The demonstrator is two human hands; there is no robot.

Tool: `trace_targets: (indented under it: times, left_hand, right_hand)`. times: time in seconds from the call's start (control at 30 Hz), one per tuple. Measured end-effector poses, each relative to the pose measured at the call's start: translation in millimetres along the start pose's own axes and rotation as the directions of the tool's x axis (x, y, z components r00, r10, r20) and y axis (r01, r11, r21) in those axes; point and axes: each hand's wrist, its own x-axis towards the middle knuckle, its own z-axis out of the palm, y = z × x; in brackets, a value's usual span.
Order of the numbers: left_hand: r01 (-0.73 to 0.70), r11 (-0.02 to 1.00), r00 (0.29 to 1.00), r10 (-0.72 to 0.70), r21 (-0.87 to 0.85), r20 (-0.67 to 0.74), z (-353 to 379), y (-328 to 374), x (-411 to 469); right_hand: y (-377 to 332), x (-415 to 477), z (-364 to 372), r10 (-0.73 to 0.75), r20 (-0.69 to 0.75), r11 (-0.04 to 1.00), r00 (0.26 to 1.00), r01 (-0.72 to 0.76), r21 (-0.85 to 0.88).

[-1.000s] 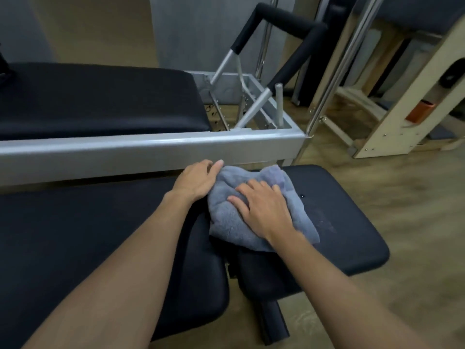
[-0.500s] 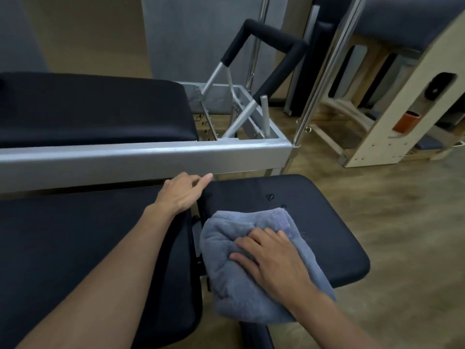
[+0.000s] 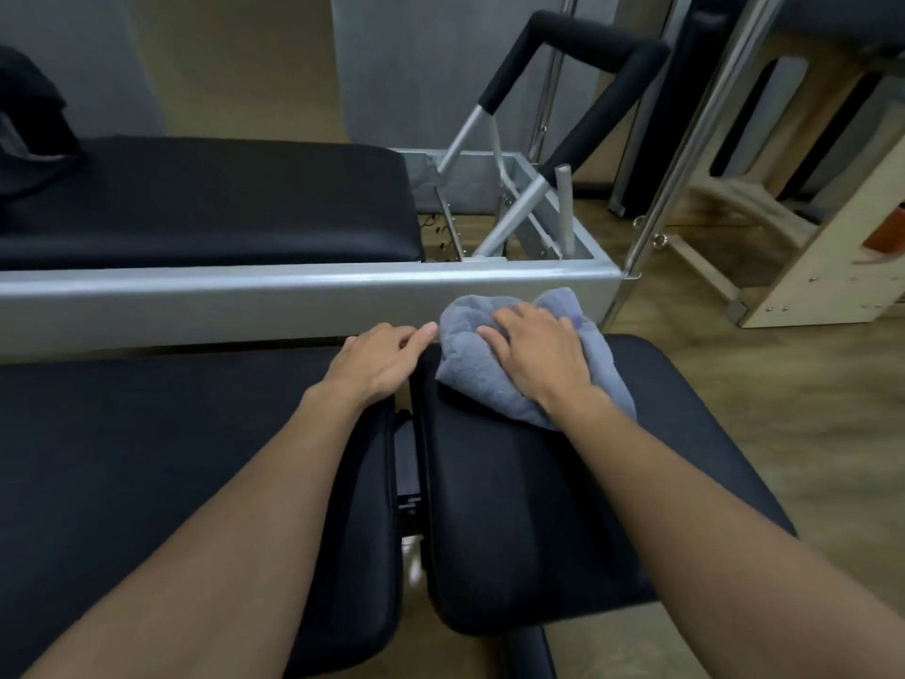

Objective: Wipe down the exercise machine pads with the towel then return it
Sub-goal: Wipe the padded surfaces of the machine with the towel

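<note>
So, soft gray towel (image 3: 470,365), bunched up at the 12 o'clock edge of the right-hand pad (image 3: 563,507), just under the metal frame rail (image 3: 245,296). Probably light and floppy, best pressed flat from on top. Right hand (image 3: 538,355) spread open, palm down on it. Left hand (image 3: 377,360) at 9 o'clock, relaxed open on the neighbouring pad (image 3: 147,482), gripping nothing.

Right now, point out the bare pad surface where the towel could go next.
Free: the near half of the right pad, below the towel and right hand; also the left pad beside the left hand. Crowded: the far edge by the metal rail.
</note>
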Motion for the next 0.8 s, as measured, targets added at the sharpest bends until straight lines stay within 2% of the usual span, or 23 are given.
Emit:
trace_targets:
  times: [0.3, 0.5, 0.63, 0.73, 0.8]
  left_hand:
    - [-0.081, 0.992, 0.997, 0.082, 0.099, -0.004, -3, 7, -23]
    - [-0.09, 0.987, 0.996, 0.093, 0.131, -0.014, -4, 10, -25]
    - [-0.115, 0.985, 0.992, 0.121, 0.132, -0.038, -2, 7, -22]
    - [-0.125, 0.985, 0.989, 0.133, 0.116, -0.061, 3, 3, -18]
    - [-0.127, 0.985, 0.989, 0.135, 0.119, -0.063, 5, -3, -14]
  right_hand:
    - [6, -136, -43, 0.007, 0.01, 0.998, 1.0, -0.008, 0.059]
    - [7, -200, -55, 0.059, -0.09, 0.998, 0.994, -0.056, 0.029]
    - [18, -175, -51, 0.035, -0.095, 0.999, 0.995, -0.035, 0.002]
    - [36, -121, -44, 0.035, -0.006, 0.998, 0.999, -0.035, 0.044]
    - [44, -78, -34, 0.036, -0.011, 0.998, 0.999, -0.035, 0.054]
